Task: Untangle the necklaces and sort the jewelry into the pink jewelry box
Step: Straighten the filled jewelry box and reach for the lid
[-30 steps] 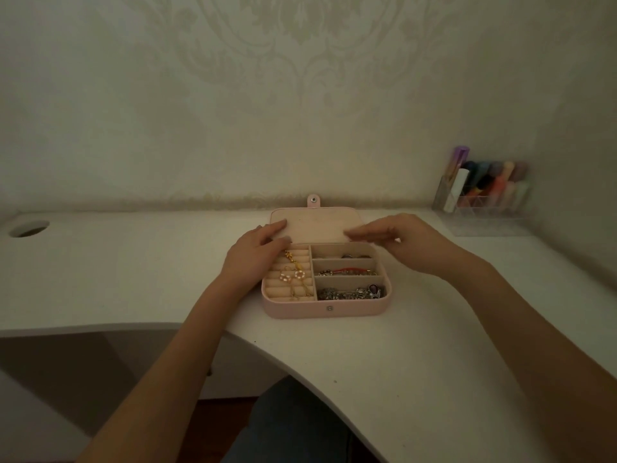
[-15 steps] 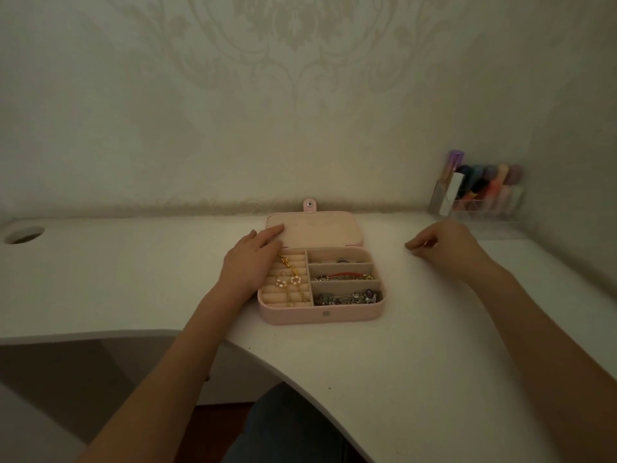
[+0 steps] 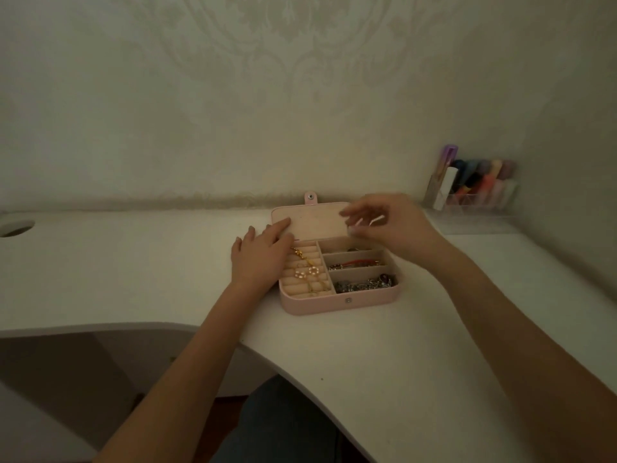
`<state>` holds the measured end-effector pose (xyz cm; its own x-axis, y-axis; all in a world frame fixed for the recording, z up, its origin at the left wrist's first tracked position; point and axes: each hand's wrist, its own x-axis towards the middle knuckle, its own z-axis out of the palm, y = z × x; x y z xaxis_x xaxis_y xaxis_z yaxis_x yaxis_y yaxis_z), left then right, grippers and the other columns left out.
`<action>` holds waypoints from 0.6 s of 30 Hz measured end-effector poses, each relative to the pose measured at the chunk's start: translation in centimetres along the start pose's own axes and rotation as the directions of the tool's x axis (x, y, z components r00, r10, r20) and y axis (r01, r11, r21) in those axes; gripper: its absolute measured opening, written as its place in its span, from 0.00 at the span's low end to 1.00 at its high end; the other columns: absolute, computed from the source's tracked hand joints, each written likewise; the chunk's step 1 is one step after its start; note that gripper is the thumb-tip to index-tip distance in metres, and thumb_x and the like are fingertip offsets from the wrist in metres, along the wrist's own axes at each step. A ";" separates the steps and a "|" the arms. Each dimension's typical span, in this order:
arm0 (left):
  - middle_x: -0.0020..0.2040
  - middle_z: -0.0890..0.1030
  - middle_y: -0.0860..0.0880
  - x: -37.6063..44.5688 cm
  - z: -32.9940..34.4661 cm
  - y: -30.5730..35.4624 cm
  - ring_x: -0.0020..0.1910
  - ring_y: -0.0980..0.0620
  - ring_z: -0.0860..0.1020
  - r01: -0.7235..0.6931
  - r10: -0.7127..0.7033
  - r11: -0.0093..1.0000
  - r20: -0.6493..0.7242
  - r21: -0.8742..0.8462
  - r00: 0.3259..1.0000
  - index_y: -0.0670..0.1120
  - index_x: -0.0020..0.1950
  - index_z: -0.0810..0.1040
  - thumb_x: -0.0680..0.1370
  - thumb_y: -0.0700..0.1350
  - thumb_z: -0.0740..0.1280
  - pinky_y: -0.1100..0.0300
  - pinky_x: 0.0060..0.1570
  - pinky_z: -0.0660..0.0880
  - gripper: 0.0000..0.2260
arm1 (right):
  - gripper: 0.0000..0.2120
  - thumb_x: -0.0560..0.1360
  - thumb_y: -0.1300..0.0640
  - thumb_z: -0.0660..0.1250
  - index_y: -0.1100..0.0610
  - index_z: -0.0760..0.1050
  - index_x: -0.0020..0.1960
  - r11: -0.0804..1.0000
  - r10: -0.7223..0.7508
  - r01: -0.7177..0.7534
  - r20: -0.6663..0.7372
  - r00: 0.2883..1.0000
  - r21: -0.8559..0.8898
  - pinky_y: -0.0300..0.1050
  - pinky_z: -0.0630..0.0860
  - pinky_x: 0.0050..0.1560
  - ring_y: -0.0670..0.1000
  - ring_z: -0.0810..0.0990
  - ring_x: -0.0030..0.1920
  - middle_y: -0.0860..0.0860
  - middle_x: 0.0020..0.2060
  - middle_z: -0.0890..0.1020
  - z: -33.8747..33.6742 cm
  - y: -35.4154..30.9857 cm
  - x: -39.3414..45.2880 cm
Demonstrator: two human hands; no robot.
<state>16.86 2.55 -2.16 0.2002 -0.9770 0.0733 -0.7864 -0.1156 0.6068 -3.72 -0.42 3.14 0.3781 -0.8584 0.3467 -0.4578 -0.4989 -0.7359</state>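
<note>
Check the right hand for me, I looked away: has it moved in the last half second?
Yes. The right hand came back left from the white desk to above the open pink jewelry box.

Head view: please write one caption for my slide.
Left hand rests on open pink jewelry box; right hand hovers above.

My two bare arms, nothing worn from elbow to fingertip.

My left hand point(image 3: 258, 259) and right hand point(image 3: 397, 225) carry no rings, no bracelets and no watch, and both forearms run back to the bottom edge without any sleeve showing. My nails look short and plain on the left fingers point(image 3: 278, 228), though the dim light and blur hide detail on the right. Below, between my arms, my lap shows in dark blue denim-like trousers point(image 3: 283, 426).
</note>
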 end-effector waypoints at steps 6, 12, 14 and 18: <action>0.75 0.63 0.47 -0.1 -0.1 0.0 0.76 0.46 0.53 -0.003 0.003 1.000 0.000 0.001 1.000 0.59 0.74 0.61 0.82 0.52 0.51 0.49 0.73 0.46 0.20 | 0.18 0.68 0.71 0.71 0.51 0.81 0.51 0.997 0.025 -0.022 0.038 0.999 -0.072 0.36 0.76 0.48 0.47 0.80 0.43 0.48 0.44 0.83 1.4 2.0 -0.3; 0.74 0.64 0.46 0.4 0.2 -0.4 0.76 0.46 0.52 0.031 -0.031 0.999 0.007 -0.031 1.000 0.56 0.76 0.56 0.81 0.54 0.52 0.49 0.73 0.46 0.23 | 0.11 0.77 0.66 0.64 0.59 0.78 0.57 0.999 0.031 -0.021 -0.235 0.971 0.047 0.27 0.71 0.50 0.38 0.78 0.48 0.51 0.52 0.82 0.2 2.1 0.1; 0.73 0.68 0.46 0.4 0.2 -0.4 0.76 0.47 0.53 0.032 -0.032 0.996 0.002 -0.082 0.999 0.55 0.76 0.55 0.81 0.55 0.53 0.49 0.73 0.45 0.24 | 0.14 0.80 0.60 0.61 0.59 0.74 0.65 0.986 0.157 -0.165 -0.237 0.959 -0.013 0.33 0.68 0.58 0.47 0.77 0.59 0.53 0.61 0.78 0.2 3.3 -0.1; 0.70 0.70 0.53 0.3 0.0 -0.8 0.72 0.52 0.65 -0.042 0.023 0.946 -0.065 -0.322 0.998 0.55 0.75 0.58 0.78 0.51 0.64 0.48 0.74 0.50 0.27 | 0.17 0.81 0.57 0.58 0.60 0.70 0.68 0.940 0.333 -0.323 -0.088 0.939 0.112 0.33 0.70 0.51 0.48 0.76 0.55 0.54 0.60 0.77 1.9 4.2 -0.6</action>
<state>17.53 2.34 -2.60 0.2201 -0.9656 0.1385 -0.5643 -0.0103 0.8255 -4.32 -1.76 -1.24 0.1318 -0.9826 0.1312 -0.4622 -0.1780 -0.8687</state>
